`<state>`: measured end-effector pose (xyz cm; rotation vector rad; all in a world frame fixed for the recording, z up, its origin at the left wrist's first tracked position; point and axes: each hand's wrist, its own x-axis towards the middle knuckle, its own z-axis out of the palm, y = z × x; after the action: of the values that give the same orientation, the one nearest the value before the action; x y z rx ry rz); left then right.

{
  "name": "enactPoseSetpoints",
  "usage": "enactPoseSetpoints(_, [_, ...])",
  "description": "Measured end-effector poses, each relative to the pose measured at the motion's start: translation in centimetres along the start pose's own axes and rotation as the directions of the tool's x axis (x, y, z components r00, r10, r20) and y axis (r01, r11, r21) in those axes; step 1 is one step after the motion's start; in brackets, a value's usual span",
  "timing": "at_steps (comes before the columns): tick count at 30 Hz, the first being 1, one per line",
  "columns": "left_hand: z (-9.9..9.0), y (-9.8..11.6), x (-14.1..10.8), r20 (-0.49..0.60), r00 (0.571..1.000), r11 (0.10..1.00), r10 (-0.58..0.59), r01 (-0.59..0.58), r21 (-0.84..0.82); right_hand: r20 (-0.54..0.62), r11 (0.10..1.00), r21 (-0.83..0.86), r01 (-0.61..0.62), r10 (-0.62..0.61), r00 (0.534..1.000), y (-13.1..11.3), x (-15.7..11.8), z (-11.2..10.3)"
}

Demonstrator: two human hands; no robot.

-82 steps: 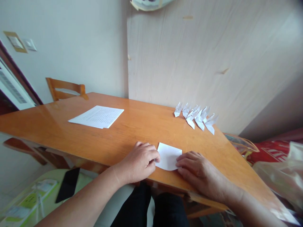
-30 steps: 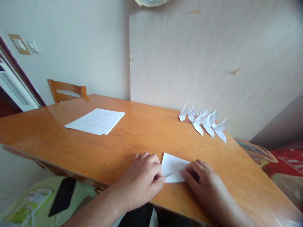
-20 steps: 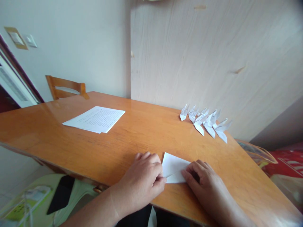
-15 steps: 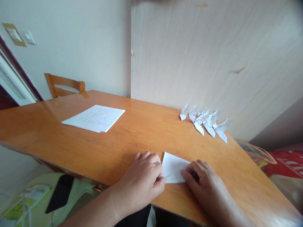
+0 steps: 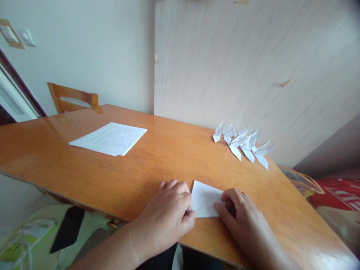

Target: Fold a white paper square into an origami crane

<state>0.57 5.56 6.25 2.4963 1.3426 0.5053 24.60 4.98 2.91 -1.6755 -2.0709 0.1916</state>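
A small white piece of paper [image 5: 206,198], apparently folded, lies near the table's front edge between my hands. My left hand [image 5: 168,212] is closed at its lower left corner, thumb against the curled fingers. At the paper's right side, my right hand [image 5: 244,217] has its thumb and forefinger closed on the edge. A short faint line shows on the paper beside the left thumb. The paper's left and right margins are partly hidden by the fingers.
Several folded paper cranes [image 5: 248,147] stand toward the table's back right. A stack of written sheets [image 5: 112,138] lies at the left of the wooden table [image 5: 163,150]. Beyond are a chair [image 5: 73,95] and a wall panel [image 5: 213,67]. A black phone-like slab [image 5: 67,229] rests on a pale green stool.
The camera view has shifted slightly. My right forefinger has moved a little left and up over the paper's edge; the left hand stays almost still.
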Motion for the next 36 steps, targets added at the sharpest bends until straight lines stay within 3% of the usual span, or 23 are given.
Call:
enactPoseSetpoints(6, [0.1, -0.1, 0.1, -0.005, 1.0, 1.0, 0.01, -0.01, 0.005, 0.045, 0.983, -0.108, 0.147, -0.143, 0.989, -1.0, -0.3, -0.7])
enactPoseSetpoints(14, [-0.6, -0.5, -0.1, 0.005, 0.999, 0.996, 0.044, -0.044, -0.078, 0.047, 0.933, -0.332, 0.137, -0.129, 0.991, -2.7, -0.5, -0.6])
enactPoseSetpoints(20, [-1.4, -1.1, 0.0, 0.063, 0.994, 0.987, 0.093, -0.083, -0.14, 0.033, 0.938, -0.323, 0.124, -0.12, 0.992, -2.8, -0.3, -0.7])
enactPoseSetpoints(36, [-0.1, -0.5, 0.5, -0.006, 1.0, 0.999, -0.001, 0.001, -0.044, 0.055, 0.962, -0.257, 0.092, -0.08, 0.995, -2.9, -0.2, -0.7])
